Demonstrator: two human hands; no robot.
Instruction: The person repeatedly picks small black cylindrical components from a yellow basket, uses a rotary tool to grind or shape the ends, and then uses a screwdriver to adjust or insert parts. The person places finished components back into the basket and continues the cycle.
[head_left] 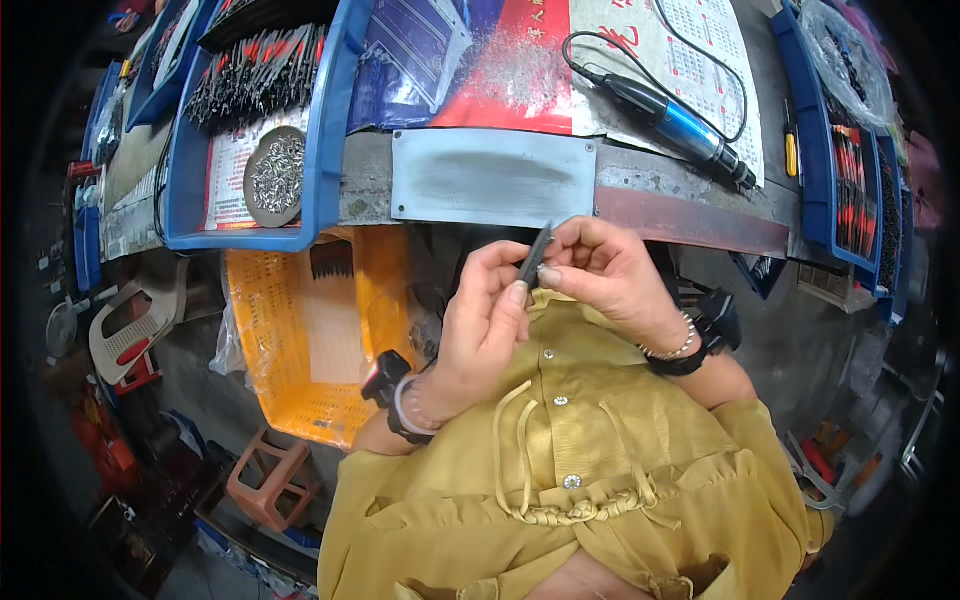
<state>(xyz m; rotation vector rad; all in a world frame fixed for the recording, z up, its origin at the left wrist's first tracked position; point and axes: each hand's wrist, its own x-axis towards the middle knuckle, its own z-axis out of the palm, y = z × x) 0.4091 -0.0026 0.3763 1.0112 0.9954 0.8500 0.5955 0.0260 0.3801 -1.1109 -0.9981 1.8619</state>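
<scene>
My left hand [482, 318] is closed around a slim dark piece [535, 258], which looks like a folded knife or tool handle; its exact kind is unclear. The piece tilts upward at the bench's near edge, in front of my body. My right hand [618, 285] is closed in a pinch against the right side of the same piece, thumb and forefinger touching it. Anything tiny between those fingertips is too small to make out. Just beyond my hands lies a grey metal plate [495, 200] with a dark, worn middle, fixed along the bench edge.
Left on the bench stands a blue bin [325, 150] with black-and-red pieces [262, 75] and a dish of small silver parts [277, 180]. A blue electric screwdriver [675, 125] with its cord lies at right, near another blue bin [818, 190]. Below left is an orange basket [270, 375].
</scene>
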